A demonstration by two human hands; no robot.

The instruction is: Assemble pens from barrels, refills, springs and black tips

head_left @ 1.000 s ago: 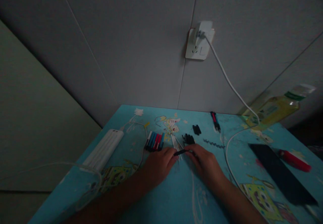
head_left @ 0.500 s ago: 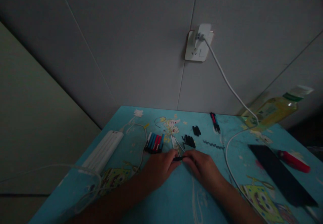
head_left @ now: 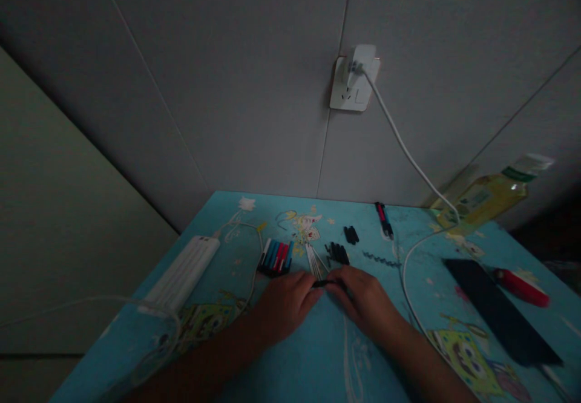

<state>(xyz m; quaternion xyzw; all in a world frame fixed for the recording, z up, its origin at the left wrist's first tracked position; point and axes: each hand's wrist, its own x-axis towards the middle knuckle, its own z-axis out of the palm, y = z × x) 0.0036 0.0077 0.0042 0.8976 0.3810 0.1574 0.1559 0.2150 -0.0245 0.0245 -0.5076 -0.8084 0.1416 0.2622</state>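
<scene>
Both hands meet at the middle of the blue table cover, pinching a short black pen part (head_left: pixel 320 283) between them. My left hand (head_left: pixel 290 299) is closed on its left end. At the other end, the fingers of my right hand (head_left: pixel 361 297) are closed too; they hide much of the piece. Just beyond the fingertips lie several thin white pen refills (head_left: pixel 313 259). A row of blue, red and white pen barrels (head_left: pixel 276 256) sits beyond my left hand. Small black pen pieces (head_left: pixel 338 253) lie in a group beyond my right hand, with more black pieces (head_left: pixel 351 235) farther back.
At left lies a white power strip (head_left: pixel 188 270) with its cable. A white charging cable (head_left: pixel 408 155) runs from the wall socket (head_left: pixel 349 91) down to the table. Rightward are a dark flat panel (head_left: pixel 497 309), a red-handled object (head_left: pixel 521 287), a yellow liquid bottle (head_left: pixel 492 200) and pens (head_left: pixel 384 220).
The view has shifted slightly. Both hands keep their grip on the black pen part, with little visible movement.
</scene>
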